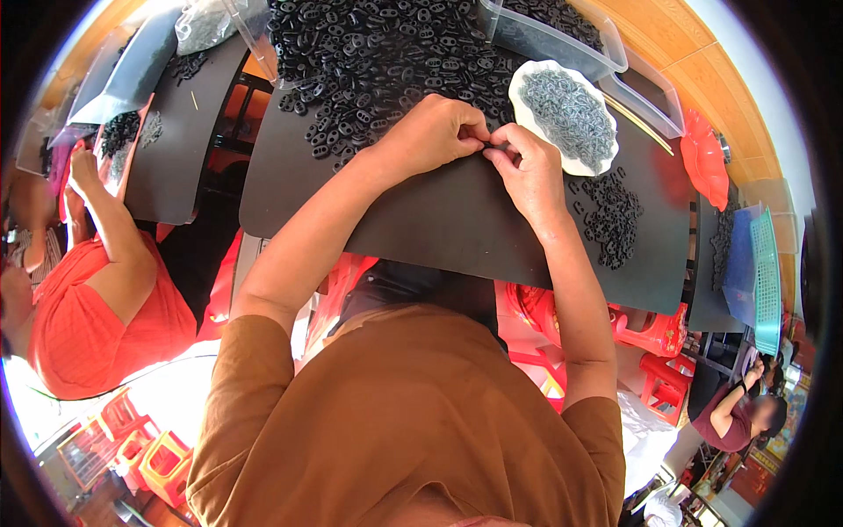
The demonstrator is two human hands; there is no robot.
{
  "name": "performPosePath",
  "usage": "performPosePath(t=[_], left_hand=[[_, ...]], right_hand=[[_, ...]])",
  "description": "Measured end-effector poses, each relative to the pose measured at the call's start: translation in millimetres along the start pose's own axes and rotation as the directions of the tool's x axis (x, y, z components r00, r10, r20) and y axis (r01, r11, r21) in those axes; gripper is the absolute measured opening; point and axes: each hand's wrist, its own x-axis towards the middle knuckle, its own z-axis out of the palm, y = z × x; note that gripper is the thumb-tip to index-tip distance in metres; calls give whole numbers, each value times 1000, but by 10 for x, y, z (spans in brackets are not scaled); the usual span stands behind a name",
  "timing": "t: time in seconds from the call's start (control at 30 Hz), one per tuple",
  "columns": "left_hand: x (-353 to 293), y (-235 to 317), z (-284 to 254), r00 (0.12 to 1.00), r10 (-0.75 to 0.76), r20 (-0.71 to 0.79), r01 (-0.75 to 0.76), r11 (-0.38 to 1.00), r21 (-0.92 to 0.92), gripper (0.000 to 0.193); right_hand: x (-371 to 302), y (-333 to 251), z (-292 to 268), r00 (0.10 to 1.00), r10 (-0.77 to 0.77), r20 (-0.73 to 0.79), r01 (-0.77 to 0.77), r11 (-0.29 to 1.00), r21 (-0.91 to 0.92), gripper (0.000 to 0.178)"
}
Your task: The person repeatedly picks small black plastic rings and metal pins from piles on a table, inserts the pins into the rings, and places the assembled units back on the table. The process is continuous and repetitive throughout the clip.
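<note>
Over the dark table (pixel 413 224), my left hand (pixel 430 132) and my right hand (pixel 531 171) meet fingertip to fingertip. Both are closed in a pinch on a small black part (pixel 494 146), mostly hidden by the fingers. Just beyond them spreads a big heap of black oval plastic parts (pixel 378 66) with holes through them. Close to my right hand sits a white scalloped dish (pixel 524 98) full of small, clear greyish pieces (pixel 569 112). To the right of my right forearm lies a smaller pile of finished-looking black pieces (pixel 612 220).
Clear plastic bins (pixel 562 44) stand at the far right, beside thin sticks (pixel 639 123) and a red scalloped dish (pixel 702 158). A turquoise basket (pixel 767 281) is further right. At left, a person in red (pixel 114 307) works at another table (pixel 180 149). Red stools (pixel 663 382) stand below.
</note>
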Motion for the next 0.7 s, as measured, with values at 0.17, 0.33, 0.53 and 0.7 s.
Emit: performPosePath(t=[0.17, 0.33, 0.53, 0.7], left_hand=[[-3, 29, -9, 1000, -13, 12, 13, 1000, 9, 10], [1, 7, -10, 1000, -16, 12, 16, 1000, 6, 10], [-7, -2, 21, 1000, 25, 11, -25, 1000, -6, 11], [7, -43, 26, 997, 81, 5, -82, 996, 36, 11]], right_hand=[[7, 23, 22, 999, -25, -30, 28, 994, 109, 17], [8, 13, 58, 998, -17, -62, 28, 984, 177, 15], [7, -20, 41, 998, 50, -26, -44, 981, 190, 17], [13, -14, 46, 998, 57, -9, -54, 979, 194, 20]])
